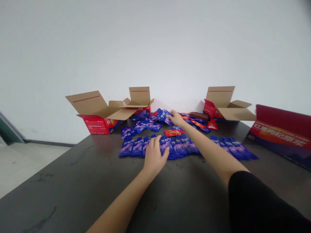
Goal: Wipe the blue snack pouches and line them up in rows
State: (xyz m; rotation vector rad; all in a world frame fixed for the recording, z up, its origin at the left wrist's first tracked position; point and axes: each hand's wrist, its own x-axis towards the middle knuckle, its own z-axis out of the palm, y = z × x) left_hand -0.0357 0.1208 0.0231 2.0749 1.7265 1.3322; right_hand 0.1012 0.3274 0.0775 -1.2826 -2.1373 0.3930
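Observation:
My right hand point(177, 119) reaches over the far part of the table and pinches a blue pouch point(162, 114) with white lettering, raised at a tilt above a loose pile. My left hand point(155, 152) lies with fingers apart on an overlapping row of blue pouches point(178, 146), holding none of them. That row runs across the table's middle, and my right forearm hides part of it. Its right end shows as another fan of blue pouches point(234, 148). Between the row and the pile lies a red-orange pouch point(172, 132).
Open cartons stand around the pouches: one at left point(97, 125), one at back point(142, 111), one at back right point(211, 108). A red-and-blue carton point(279, 136) is at right. A dark brown item point(199, 115) lies by the wall. The dark table point(80, 187) ends at left.

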